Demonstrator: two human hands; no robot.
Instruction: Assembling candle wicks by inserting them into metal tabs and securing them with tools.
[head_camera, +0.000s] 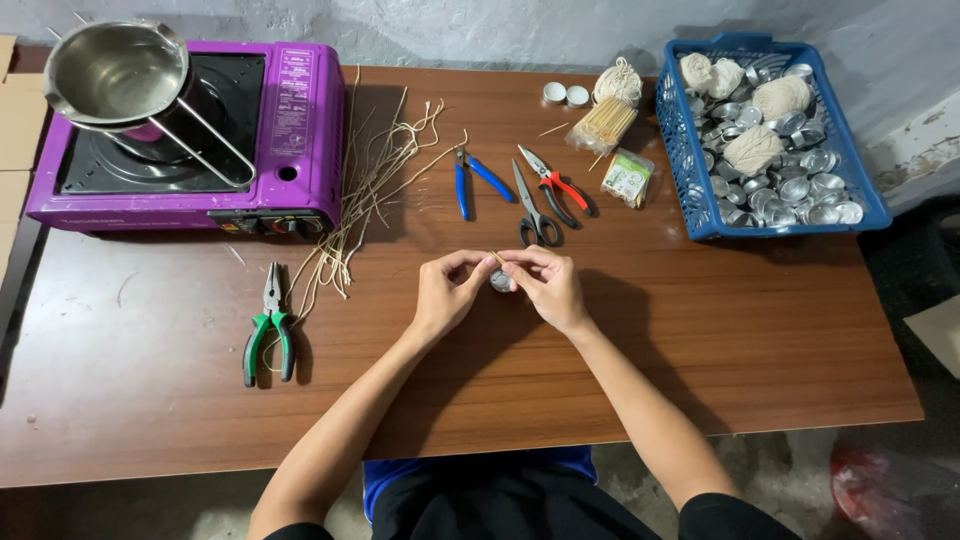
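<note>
My left hand (447, 291) and my right hand (548, 284) meet over the middle of the brown wooden table (150, 420). Their fingertips pinch a short thin wick stick (497, 259) between them. Just below the fingertips sits a small round metal cup (500, 281), partly hidden by my right hand's fingers; whether either hand grips it I cannot tell. Black scissors (533, 212) lie just beyond the hands.
A purple portable stove (290, 130) with a steel pouring pot (112, 72) stands at the back left. Loose wick strands (370, 190), green pliers (269, 328), blue pliers (470, 180) and red cutters (553, 185) lie about. A blue basket (700, 200) of metal cups and string balls sits back right.
</note>
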